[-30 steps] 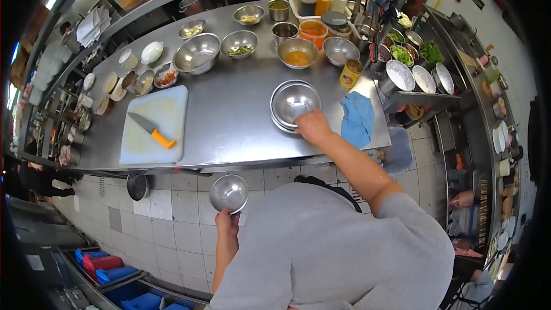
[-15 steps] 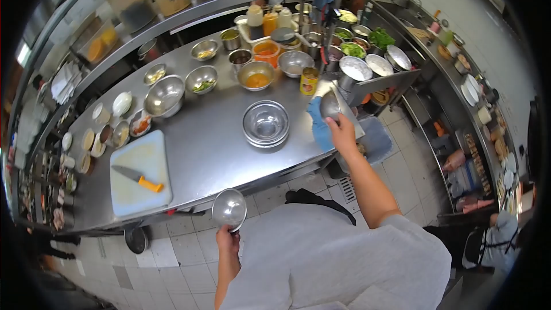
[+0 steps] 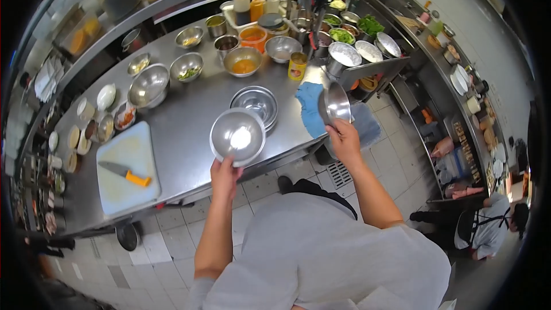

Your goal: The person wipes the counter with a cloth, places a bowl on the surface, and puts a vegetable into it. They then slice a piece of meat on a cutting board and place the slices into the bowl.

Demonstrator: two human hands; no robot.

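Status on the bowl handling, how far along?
Done: the left hand has the left bowl lifted, the right hand the right bowl; both look empty. In hand: left bowl is open side up over the table edge, right bowl tilted on edge by the blue cloth. Left: neither is set down or filled; the stack of bowls sits on the table.

No legible txt, labels or nos. anywhere.

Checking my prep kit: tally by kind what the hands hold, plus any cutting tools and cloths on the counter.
Steel bowls held: 2 (left-hand bowl, right-hand bowl)
Cutting board: 1
Knife: 1
Blue cloth: 1
Total: 5
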